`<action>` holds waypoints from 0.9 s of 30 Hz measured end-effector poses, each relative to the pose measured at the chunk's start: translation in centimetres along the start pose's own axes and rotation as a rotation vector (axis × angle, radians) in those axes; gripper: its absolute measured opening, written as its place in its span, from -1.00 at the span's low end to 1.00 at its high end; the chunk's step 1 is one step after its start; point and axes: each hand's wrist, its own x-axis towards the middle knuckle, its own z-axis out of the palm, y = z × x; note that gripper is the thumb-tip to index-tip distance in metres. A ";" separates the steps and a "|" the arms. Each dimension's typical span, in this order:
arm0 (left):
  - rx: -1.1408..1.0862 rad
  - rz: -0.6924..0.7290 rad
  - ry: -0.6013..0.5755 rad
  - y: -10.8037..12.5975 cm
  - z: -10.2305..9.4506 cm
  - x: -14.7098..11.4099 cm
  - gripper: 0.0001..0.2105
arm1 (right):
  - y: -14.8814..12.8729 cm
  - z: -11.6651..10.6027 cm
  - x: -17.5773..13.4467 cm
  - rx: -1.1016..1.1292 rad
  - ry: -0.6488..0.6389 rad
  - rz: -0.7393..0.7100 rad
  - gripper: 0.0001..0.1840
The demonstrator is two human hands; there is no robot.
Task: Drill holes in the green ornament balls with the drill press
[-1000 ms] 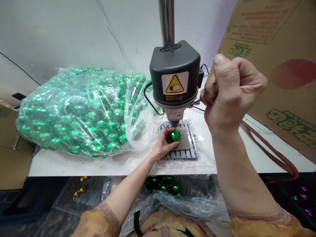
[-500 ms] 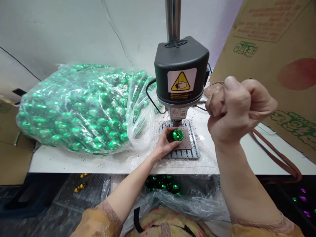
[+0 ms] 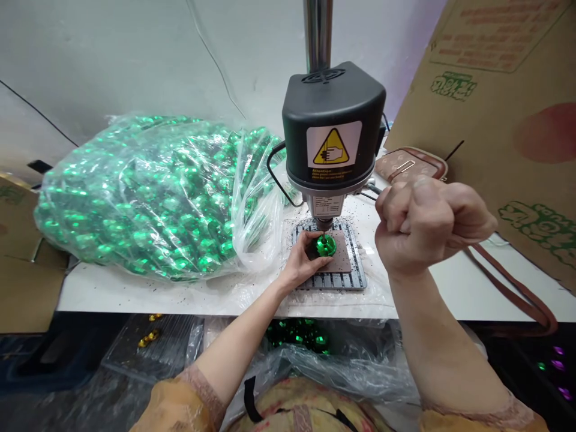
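A shiny green faceted ball [image 3: 326, 245] rests on a brown board [image 3: 343, 255] on the slotted metal base [image 3: 357, 279] of a small drill press [image 3: 333, 129]. My left hand [image 3: 302, 259] is closed on the ball from the left, thumb in front and fingers behind. The chuck [image 3: 324, 224] and bit are directly over the ball; whether the bit is inside it I cannot tell. Right of the motor head, my right hand [image 3: 418, 225] makes a fist around the end of the drill press handle [image 3: 373, 188], whose grip is hidden by my fingers.
A large clear bag [image 3: 148, 198] of green balls lies at left on the white table [image 3: 135, 294]. A brown strapped bag [image 3: 411, 163] and a cardboard box [image 3: 508, 120] stand at right. More green balls [image 3: 299, 336] lie in plastic below the table edge. Dark shavings surround the base.
My right hand has come down with the handle, uncovering more of the brown bag. The left hand stays on the ball. The view has shifted slightly.
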 end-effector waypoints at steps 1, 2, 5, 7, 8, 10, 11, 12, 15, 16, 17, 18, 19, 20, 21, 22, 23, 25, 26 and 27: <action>0.002 0.002 -0.001 0.0 0.0 0.0 -0.43 | 0.0 0.0 -0.1 -0.004 0.005 0.001 -0.52; 0.002 0.003 0.000 0.0 0.0 0.0 -0.43 | 0.0 -0.1 -0.1 -0.009 0.011 0.001 -0.51; -0.004 -0.002 -0.001 0.0 0.0 0.0 -0.42 | 0.1 -0.1 -0.2 -0.031 0.023 0.006 -0.48; -0.012 -0.008 -0.002 0.1 0.0 -0.1 -0.41 | 0.2 -0.3 -0.3 -0.039 0.023 0.008 -0.47; -0.014 -0.009 -0.001 0.1 0.1 0.0 -0.41 | 0.3 -0.4 -0.4 -0.039 0.020 0.007 -0.47; -0.010 -0.009 0.004 0.2 0.1 0.0 -0.41 | 0.5 -0.6 -0.6 -0.034 0.008 0.002 -0.47; -0.004 -0.007 0.006 0.3 0.1 0.0 -0.41 | 0.5 -0.8 -0.7 -0.030 0.000 -0.003 -0.47; 0.000 -0.004 0.006 0.3 0.1 0.0 -0.41 | 0.5 -0.9 -0.8 -0.029 -0.007 -0.011 -0.47; 0.002 0.008 0.000 0.3 0.0 0.0 -0.42 | 0.6 -1.1 -1.0 -0.029 -0.028 -0.030 -0.48; 0.003 0.012 -0.003 0.3 0.0 0.0 -0.43 | 0.6 -1.1 -1.1 -0.030 -0.028 -0.034 -0.48; 0.004 0.016 -0.003 0.3 0.0 0.0 -0.43 | 0.6 -1.1 -1.1 -0.030 -0.026 -0.038 -0.48; 0.008 0.019 -0.002 0.3 0.0 0.0 -0.43 | 0.6 -1.2 -1.2 -0.029 -0.025 -0.041 -0.48; 0.011 0.022 0.001 0.2 0.0 0.0 -0.44 | 0.6 -1.1 -1.2 -0.024 -0.024 -0.046 -0.48; 0.014 0.023 0.003 0.2 0.0 0.0 -0.44 | 0.7 -1.1 -1.2 -0.016 -0.025 -0.054 -0.48; 0.015 0.024 0.005 0.2 0.0 0.0 -0.44 | 0.7 -1.1 -1.3 -0.006 -0.028 -0.062 -0.48; 0.017 0.024 0.007 0.1 0.0 0.0 -0.44 | 0.7 -1.1 -1.3 0.005 -0.034 -0.069 -0.48; 0.017 0.024 0.009 0.1 0.0 0.0 -0.43 | 0.8 -1.1 -1.3 0.018 -0.040 -0.078 -0.48; 0.017 0.022 0.012 0.1 0.0 0.0 -0.43 | 0.8 -1.1 -1.2 0.040 -0.048 -0.097 -0.48; 0.017 0.022 0.013 0.1 0.0 0.0 -0.43 | 0.9 -1.1 -1.2 0.047 -0.050 -0.103 -0.48; 0.015 0.022 0.012 0.2 0.0 0.0 -0.43 | 0.9 -1.1 -1.3 0.051 -0.050 -0.109 -0.48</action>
